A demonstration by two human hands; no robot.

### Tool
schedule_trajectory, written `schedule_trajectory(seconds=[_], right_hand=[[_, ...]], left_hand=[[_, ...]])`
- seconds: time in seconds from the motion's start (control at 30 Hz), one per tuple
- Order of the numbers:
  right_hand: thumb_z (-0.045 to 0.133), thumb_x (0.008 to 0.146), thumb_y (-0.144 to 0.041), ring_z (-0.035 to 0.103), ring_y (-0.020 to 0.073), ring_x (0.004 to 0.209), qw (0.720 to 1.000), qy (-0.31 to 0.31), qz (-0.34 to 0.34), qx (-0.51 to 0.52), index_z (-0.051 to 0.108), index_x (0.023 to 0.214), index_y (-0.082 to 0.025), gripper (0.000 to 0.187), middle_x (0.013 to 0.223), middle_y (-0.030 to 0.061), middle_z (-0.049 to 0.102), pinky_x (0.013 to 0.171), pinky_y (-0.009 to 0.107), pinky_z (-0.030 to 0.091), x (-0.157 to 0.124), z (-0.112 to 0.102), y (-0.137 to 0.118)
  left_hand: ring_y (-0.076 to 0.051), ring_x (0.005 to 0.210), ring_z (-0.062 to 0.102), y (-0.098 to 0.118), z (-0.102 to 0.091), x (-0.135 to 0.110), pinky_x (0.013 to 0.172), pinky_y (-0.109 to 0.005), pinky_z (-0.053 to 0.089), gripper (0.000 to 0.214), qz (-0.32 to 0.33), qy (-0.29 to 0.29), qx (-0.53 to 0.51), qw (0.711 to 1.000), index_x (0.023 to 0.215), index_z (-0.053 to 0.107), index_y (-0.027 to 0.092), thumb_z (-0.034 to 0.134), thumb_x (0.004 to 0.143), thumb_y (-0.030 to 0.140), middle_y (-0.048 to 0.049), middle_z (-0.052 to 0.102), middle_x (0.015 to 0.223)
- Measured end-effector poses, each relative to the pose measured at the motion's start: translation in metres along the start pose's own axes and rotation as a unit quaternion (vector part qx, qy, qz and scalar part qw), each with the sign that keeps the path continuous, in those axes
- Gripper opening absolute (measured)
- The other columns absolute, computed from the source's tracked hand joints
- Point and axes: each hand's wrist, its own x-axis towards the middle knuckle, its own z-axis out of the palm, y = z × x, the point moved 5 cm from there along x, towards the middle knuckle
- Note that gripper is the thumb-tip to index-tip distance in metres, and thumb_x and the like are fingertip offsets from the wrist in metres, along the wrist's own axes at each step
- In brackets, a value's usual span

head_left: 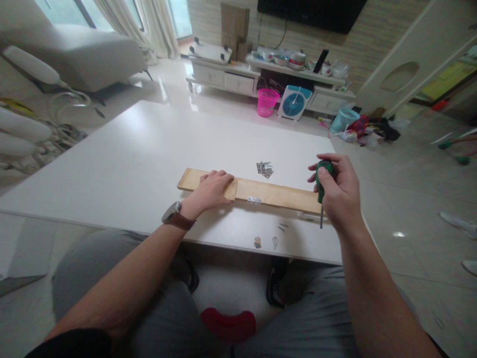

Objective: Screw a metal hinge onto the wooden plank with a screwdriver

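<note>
Two wooden boards lie end to end on the white table: a shorter left board (190, 179) and a longer right board (278, 193). My left hand (211, 191) is closed over the left board near the joint, thumb at the near side. On the front edge of the right board sits a small metal hinge (254, 200). My right hand (342, 191) holds a green-handled screwdriver (319, 186) at the right board's far right end, its shaft pointing down. Beyond the boards lies a pile of metal hinges (265, 170). Several screws (283, 225) lie in front.
Near the front edge of the white table (122, 154) are a small cartoon figure (257, 242) and a small pale item (275, 242). A white object (311, 216) lies under the right board's end. Across the floor stand a pink basket (267, 103) and a blue fan (294, 103).
</note>
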Motion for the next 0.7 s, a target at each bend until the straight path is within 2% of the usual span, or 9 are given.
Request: schedule_trajectory(seconds=[0.1,0.17,0.23,0.3,0.4,0.47,0.57,0.7], right_hand=[[0.065,0.093,-0.03,0.065,0.0177,0.074,0.999,-0.007,-0.002,-0.042,0.066,0.114,-0.028,0.021,0.094,0.0023,0.071,0.067,0.035,0.053,-0.002,-0.001,-0.007],[0.074,0.087,-0.03,0.064,0.0184,0.075,0.996,-0.008,-0.009,-0.088,0.068,0.109,-0.028,0.023,0.088,0.0007,0.07,0.072,0.037,0.054,-0.004,-0.003,-0.013],[0.077,0.082,-0.028,0.062,0.0184,0.073,0.994,-0.005,-0.016,-0.111,0.069,0.105,-0.028,0.024,0.083,-0.0005,0.069,0.073,0.037,0.054,-0.006,-0.006,-0.018],[0.075,0.082,-0.025,0.061,0.0177,0.071,0.995,-0.002,-0.017,-0.101,0.068,0.104,-0.028,0.024,0.082,-0.001,0.068,0.071,0.036,0.054,-0.009,-0.009,-0.019],[0.069,0.085,-0.024,0.059,0.0164,0.069,0.999,-0.013,0.003,-0.046,0.064,0.109,-0.028,0.025,0.086,-0.0009,0.066,0.068,0.035,0.052,-0.012,-0.015,-0.011],[0.067,0.089,-0.029,0.062,0.0167,0.071,0.999,-0.03,0.026,-0.021,0.062,0.112,-0.027,0.024,0.088,-0.0005,0.066,0.068,0.035,0.052,-0.014,-0.018,-0.001],[0.069,0.092,-0.04,0.069,0.0209,0.078,0.995,-0.07,0.061,-0.042,0.06,0.113,-0.026,0.027,0.089,0.0018,0.07,0.072,0.038,0.054,-0.017,-0.017,0.014],[0.072,0.092,-0.046,0.068,0.0229,0.081,0.986,-0.127,0.069,-0.087,0.062,0.105,-0.024,0.027,0.091,0.0048,0.072,0.07,0.039,0.053,-0.021,-0.011,0.024]], left_hand=[[-0.039,0.12,0.055,0.0,-0.001,0.0,0.104,-0.057,0.045,0.067,-0.001,0.006,0.0,1.0,0.137,0.059,0.024,0.079,0.075,0.039,-0.0145,0.063,0.131],[-0.039,0.119,0.055,-0.004,-0.001,0.001,0.104,-0.057,0.046,0.064,0.001,0.008,0.0,1.0,0.135,0.06,0.024,0.08,0.075,0.04,-0.014,0.063,0.129],[-0.038,0.119,0.056,-0.008,0.001,0.001,0.105,-0.058,0.046,0.062,0.003,0.003,-0.001,1.0,0.133,0.06,0.025,0.08,0.076,0.039,-0.0133,0.063,0.128],[-0.039,0.125,0.055,-0.008,0.003,0.001,0.11,-0.059,0.044,0.07,0.012,-0.003,-0.009,1.0,0.139,0.057,0.025,0.082,0.075,0.038,-0.0141,0.062,0.134],[-0.041,0.142,0.045,0.003,0.003,0.0,0.119,-0.061,0.037,0.083,0.04,0.001,-0.025,0.999,0.147,0.052,0.026,0.085,0.073,0.039,-0.0168,0.053,0.152],[-0.041,0.147,0.041,0.016,0.002,0.0,0.122,-0.062,0.034,0.075,0.062,0.002,-0.035,0.997,0.148,0.052,0.026,0.081,0.08,0.04,-0.0174,0.047,0.16],[-0.039,0.147,0.043,0.034,0.003,0.0,0.122,-0.061,0.034,0.064,0.086,-0.012,-0.046,0.995,0.145,0.054,0.025,0.076,0.087,0.038,-0.0165,0.048,0.159],[-0.039,0.144,0.044,0.039,0.009,0.003,0.119,-0.061,0.036,0.063,0.084,-0.022,-0.04,0.995,0.144,0.055,0.026,0.076,0.086,0.036,-0.0156,0.051,0.155]])
